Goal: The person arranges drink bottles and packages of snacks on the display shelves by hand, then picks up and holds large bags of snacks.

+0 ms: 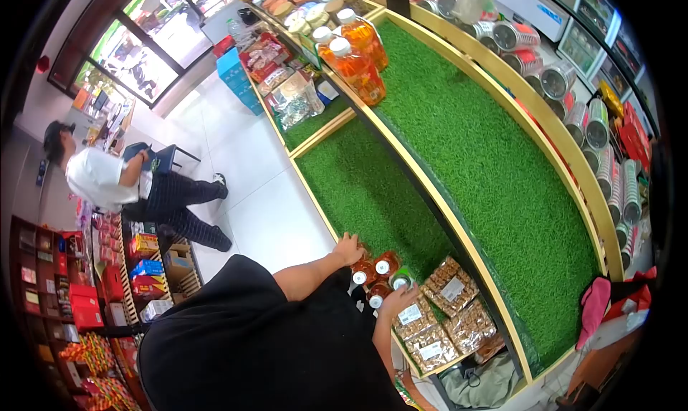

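Note:
Several bottles with white caps and amber-red liquid [364, 270] stand close together on the lower green-turf shelf. My left hand [347, 249] has its fingers curled against the far-left side of this group. On the other side my right hand [398, 300] grips round the group's edge, by a bottle with a green label [402, 278]. The hands partly cover the bottles. Clear bags of brown nut-like snacks [430, 351] with white labels lie right beside my right hand.
Large orange drink bottles [358, 70] stand on the upper turf shelf [473, 139]. Silver-ended cans [559, 78] line its far edge. A pink cloth [593, 312] hangs at the right corner. A person in a white shirt [104, 178] is on the left floor, near stocked racks.

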Tool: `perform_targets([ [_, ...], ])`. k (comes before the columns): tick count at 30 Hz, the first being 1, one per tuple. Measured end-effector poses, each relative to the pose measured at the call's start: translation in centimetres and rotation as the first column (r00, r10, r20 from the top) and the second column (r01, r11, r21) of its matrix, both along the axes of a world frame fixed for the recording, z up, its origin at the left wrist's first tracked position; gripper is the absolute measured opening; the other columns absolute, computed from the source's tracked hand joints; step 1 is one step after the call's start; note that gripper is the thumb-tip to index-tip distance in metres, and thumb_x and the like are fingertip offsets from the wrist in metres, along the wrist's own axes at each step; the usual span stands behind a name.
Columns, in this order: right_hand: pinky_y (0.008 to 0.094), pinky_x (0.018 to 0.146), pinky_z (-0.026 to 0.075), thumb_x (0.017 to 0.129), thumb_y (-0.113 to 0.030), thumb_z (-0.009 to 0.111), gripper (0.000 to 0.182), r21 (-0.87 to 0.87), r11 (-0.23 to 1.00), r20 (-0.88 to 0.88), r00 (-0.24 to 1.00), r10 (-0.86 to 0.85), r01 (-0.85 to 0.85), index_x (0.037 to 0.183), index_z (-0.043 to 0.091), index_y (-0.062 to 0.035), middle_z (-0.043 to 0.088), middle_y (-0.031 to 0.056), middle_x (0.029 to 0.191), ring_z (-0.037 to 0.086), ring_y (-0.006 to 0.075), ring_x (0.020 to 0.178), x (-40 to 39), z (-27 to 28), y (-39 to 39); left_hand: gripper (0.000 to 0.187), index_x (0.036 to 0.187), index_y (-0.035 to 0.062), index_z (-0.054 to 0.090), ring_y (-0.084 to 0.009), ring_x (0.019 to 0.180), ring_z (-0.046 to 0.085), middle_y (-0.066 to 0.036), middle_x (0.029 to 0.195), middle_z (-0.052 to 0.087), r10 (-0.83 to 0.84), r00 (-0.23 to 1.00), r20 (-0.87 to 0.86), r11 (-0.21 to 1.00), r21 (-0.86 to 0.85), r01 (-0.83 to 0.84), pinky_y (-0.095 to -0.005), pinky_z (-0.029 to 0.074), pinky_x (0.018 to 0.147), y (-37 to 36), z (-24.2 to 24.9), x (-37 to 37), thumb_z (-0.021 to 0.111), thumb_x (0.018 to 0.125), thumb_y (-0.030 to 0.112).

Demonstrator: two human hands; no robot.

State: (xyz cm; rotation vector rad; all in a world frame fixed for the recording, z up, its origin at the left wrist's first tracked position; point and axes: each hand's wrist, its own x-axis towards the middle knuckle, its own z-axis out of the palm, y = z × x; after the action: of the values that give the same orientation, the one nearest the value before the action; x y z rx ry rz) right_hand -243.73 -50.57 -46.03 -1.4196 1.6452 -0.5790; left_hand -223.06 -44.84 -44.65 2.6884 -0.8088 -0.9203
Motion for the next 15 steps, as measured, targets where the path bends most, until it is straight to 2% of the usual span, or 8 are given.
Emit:
perform_targets([
  [1, 0.0451, 0.097, 0.035, 0.095, -0.024, 0.042, 0.042, -0.004, 1.000, 0.060, 0.998, -0.003, 0.003, 0.130, 0.039, -0.0016, 0.037, 0.0222, 0.132, 0.042, 0.0389, 0.117, -0.7, -0.8, 0.3, 0.057, 0.124, -0.0010, 0.042, -0.0442, 0.110, 0.049, -0.030, 0.121, 0.044, 0.013, 1.000, 0.008, 1.000, -0.008, -0.013, -0.0479, 0.039, 0.096, 0.2, 0.5, 0.1, 0.052, 0.084, 0.037],
  [3, 0.0412, 0.094, 0.039, 0.095, -0.020, 0.045, 0.042, 0.059, 0.996, 0.270, 0.962, 0.046, -0.064, 0.131, 0.038, -0.0008, 0.038, 0.0210, 0.131, 0.044, 0.0347, 0.117, -2.0, -0.2, 0.4, 0.064, 0.134, -0.0005, 0.031, -0.0449, 0.115, 0.046, -0.032, 0.127, 0.041, 0.067, 0.978, -0.197, 0.996, 0.079, -0.052, -0.0484, 0.038, 0.098, 1.1, 1.0, 0.4, 0.042, 0.089, 0.044],
  [5, 0.0388, 0.092, 0.040, 0.094, -0.019, 0.047, 0.042, 0.059, 0.993, 0.307, 0.948, 0.081, -0.104, 0.131, 0.038, -0.0014, 0.039, 0.0194, 0.128, 0.046, 0.0310, 0.113, -2.9, -0.7, 0.5, 0.065, 0.136, 0.0007, 0.028, -0.0459, 0.116, 0.045, -0.033, 0.128, 0.040, 0.078, 0.971, -0.225, 0.995, 0.082, -0.061, -0.0493, 0.037, 0.098, 1.7, 0.2, 0.5, 0.034, 0.092, 0.048],
  [9, 0.0335, 0.084, 0.044, 0.093, -0.017, 0.051, 0.043, 0.166, 0.976, 0.422, 0.905, 0.059, -0.141, 0.132, 0.038, -0.0042, 0.045, 0.0137, 0.114, 0.051, 0.0212, 0.096, -3.8, -1.9, -0.2, 0.068, 0.138, 0.0030, 0.026, -0.0446, 0.118, 0.044, -0.032, 0.129, 0.040, 0.044, 0.940, -0.338, 0.997, 0.076, -0.019, -0.0474, 0.036, 0.100, 2.1, 0.8, 1.0, 0.036, 0.091, 0.050],
  [10, 0.0305, 0.077, 0.044, 0.092, -0.017, 0.053, 0.041, 0.093, 0.986, 0.394, 0.915, 0.093, -0.140, 0.130, 0.040, -0.0058, 0.046, 0.0091, 0.103, 0.050, 0.0164, 0.085, -3.8, -2.1, -0.6, 0.070, 0.139, 0.0033, 0.025, -0.0443, 0.118, 0.044, -0.032, 0.130, 0.040, -0.008, 0.936, -0.352, 0.998, 0.050, 0.027, -0.0467, 0.036, 0.100, 2.4, 0.3, 1.2, 0.038, 0.090, 0.051],
  [12, 0.0293, 0.075, 0.043, 0.092, -0.018, 0.053, 0.040, 0.091, 0.984, 0.404, 0.908, 0.106, -0.155, 0.128, 0.041, -0.0060, 0.046, 0.0078, 0.100, 0.049, 0.0157, 0.084, -3.6, -2.2, -1.5, 0.073, 0.139, 0.0042, 0.027, -0.0415, 0.117, 0.047, -0.028, 0.128, 0.045, -0.050, 0.882, -0.469, 0.999, -0.030, 0.040, -0.0437, 0.038, 0.099, 3.2, -2.8, 2.4, 0.046, 0.085, 0.049],
  [13, 0.0281, 0.072, 0.042, 0.092, -0.018, 0.054, 0.039, 0.103, 0.981, 0.417, 0.902, 0.108, -0.165, 0.127, 0.041, -0.0061, 0.047, 0.0066, 0.098, 0.049, 0.0150, 0.083, -3.7, -2.5, -1.8, 0.074, 0.138, 0.0039, 0.030, -0.0393, 0.115, 0.049, -0.027, 0.122, 0.051, -0.070, 0.851, -0.520, 0.997, -0.023, 0.068, -0.0423, 0.040, 0.096, 2.7, 0.4, 3.0, 0.051, 0.081, 0.047],
  [15, 0.0265, 0.071, 0.042, 0.091, -0.017, 0.055, 0.038, 0.087, 0.986, 0.419, 0.903, 0.094, -0.143, 0.125, 0.042, -0.0064, 0.047, 0.0057, 0.096, 0.049, 0.0143, 0.083, -3.8, -3.2, -2.1, 0.071, 0.133, 0.0030, 0.037, -0.0365, 0.112, 0.052, -0.026, 0.118, 0.054, -0.108, 0.868, -0.485, 0.994, -0.037, 0.104, -0.0412, 0.042, 0.094, 2.6, -0.6, 3.8, 0.055, 0.078, 0.043],
])
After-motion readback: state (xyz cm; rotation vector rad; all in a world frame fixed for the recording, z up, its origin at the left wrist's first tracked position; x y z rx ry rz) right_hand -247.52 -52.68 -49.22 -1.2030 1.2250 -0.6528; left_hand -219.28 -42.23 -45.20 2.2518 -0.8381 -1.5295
